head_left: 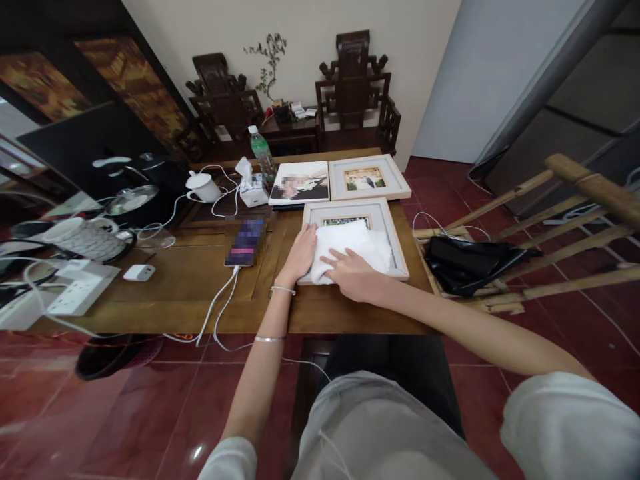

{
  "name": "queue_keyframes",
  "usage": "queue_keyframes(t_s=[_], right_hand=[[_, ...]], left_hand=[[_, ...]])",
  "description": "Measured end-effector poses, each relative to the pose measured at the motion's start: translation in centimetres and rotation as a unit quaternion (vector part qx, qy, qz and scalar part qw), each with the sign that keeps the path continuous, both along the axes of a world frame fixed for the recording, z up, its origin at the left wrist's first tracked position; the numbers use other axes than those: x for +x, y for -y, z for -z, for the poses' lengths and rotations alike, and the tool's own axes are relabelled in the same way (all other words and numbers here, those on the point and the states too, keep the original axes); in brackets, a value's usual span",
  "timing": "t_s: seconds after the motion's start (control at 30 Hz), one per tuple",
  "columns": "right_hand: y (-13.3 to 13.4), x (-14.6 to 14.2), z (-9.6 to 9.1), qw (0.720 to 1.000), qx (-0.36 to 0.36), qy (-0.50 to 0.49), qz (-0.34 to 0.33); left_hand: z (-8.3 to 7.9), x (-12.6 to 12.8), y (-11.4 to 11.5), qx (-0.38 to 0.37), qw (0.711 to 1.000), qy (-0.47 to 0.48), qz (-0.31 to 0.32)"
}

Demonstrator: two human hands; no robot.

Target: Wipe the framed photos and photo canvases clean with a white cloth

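Observation:
A light wooden picture frame (400,265) lies flat near the table's front edge. A folded white cloth (345,239) covers much of it, and only the top strip of its photo shows. My right hand (354,275) presses on the cloth, its fingers spread. At the frame's left border rests my left hand (301,253), fingers stretched out and touching the cloth's left side; its fingertips are partly hard to make out. Just behind are a second light wooden picture frame (404,185) with a photo and a white-edged photo panel (300,170).
Left of the frames are a charging phone (245,241), a tissue box (254,191), a green-labelled bottle (261,152), a lidded white cup (203,187) and a power strip (83,287). Cables cross the wooden table (180,267). A bamboo rack (530,290) stands at right.

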State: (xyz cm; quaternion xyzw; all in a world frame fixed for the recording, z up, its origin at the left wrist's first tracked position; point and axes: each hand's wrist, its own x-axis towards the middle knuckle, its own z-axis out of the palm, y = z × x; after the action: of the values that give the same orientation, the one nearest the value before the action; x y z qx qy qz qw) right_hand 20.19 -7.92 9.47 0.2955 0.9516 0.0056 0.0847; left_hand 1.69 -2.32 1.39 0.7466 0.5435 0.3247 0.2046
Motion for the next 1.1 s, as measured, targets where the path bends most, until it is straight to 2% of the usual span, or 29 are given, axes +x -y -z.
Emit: queue_keyframes(t_s=[0.17,0.27,0.37,0.57,0.63,0.73,0.9,1.0,1.1], right_hand=[[0.0,4.1,-1.5,0.997,-0.015,0.052,0.058],[0.2,5.1,-1.7,0.997,-0.003,0.051,0.064],[0.3,3.5,-1.3,0.999,0.0,0.026,0.048],[0.2,-3.0,-0.5,0.999,-0.013,-0.025,0.032],[0.4,-4.0,-0.1,0.998,-0.001,-0.048,0.051],[0.9,-4.0,1.0,0.993,0.032,-0.092,0.065],[1.4,-1.4,2.5,0.989,0.07,-0.116,0.061],[1.9,1.8,1.9,0.99,0.07,-0.084,0.087],[2.7,5.7,0.6,0.986,0.086,-0.023,0.142]], left_hand=[[-0.4,0.2,0.0,-0.026,0.999,-0.018,0.005],[-0.7,0.2,0.1,-0.064,0.998,0.01,0.005],[-0.9,0.2,0.1,-0.082,0.996,0.026,0.001],[-0.8,0.0,0.0,-0.075,0.997,0.033,0.006],[-0.6,-0.2,0.0,-0.081,0.996,0.047,0.004],[-0.3,-0.4,-0.1,-0.078,0.996,0.053,-0.001],[0.5,-0.2,-0.3,0.011,1.0,-0.008,0.017],[0.7,0.0,-0.4,0.041,0.998,-0.048,0.02],[0.8,0.0,-0.4,0.05,0.996,-0.07,0.019]])
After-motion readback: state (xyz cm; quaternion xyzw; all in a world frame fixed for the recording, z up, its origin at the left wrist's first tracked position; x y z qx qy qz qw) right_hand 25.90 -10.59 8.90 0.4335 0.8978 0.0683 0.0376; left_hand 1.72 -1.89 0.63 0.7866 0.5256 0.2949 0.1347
